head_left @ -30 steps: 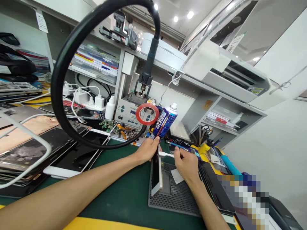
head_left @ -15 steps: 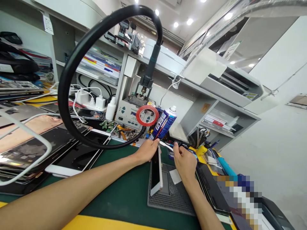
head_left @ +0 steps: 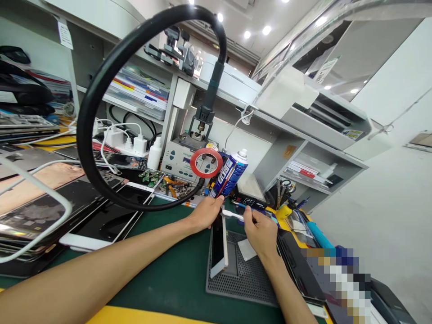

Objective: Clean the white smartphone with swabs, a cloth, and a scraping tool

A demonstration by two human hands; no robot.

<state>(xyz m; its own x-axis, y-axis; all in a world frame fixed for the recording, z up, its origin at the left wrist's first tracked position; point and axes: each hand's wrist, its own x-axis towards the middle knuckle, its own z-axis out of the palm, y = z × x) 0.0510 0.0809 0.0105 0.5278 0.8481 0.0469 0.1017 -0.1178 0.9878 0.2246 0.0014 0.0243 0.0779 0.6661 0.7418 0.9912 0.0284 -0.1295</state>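
My left hand [head_left: 206, 213] grips the top end of a white-framed phone [head_left: 219, 247], which stands on its long edge, tilted, over a grey perforated mat [head_left: 246, 285]. In my right hand [head_left: 261, 229] is a white toothbrush-like brush [head_left: 232, 214], its fingers closed round the handle. The brush head points left and meets the phone's upper edge near my left fingers; whether it touches cannot be made out. A small white square [head_left: 247, 249] lies on the mat beside my right wrist.
A blue spray can [head_left: 231, 173] and red tape roll [head_left: 206, 163] stand behind my hands. A thick black hose [head_left: 88, 148] loops at the left, over a large white-framed device [head_left: 111, 216]. Dark panels [head_left: 300, 265] lie at the right.
The brush in my right hand has moved slightly down and left along the phone's upper edge. My left hand holds the phone almost as before.
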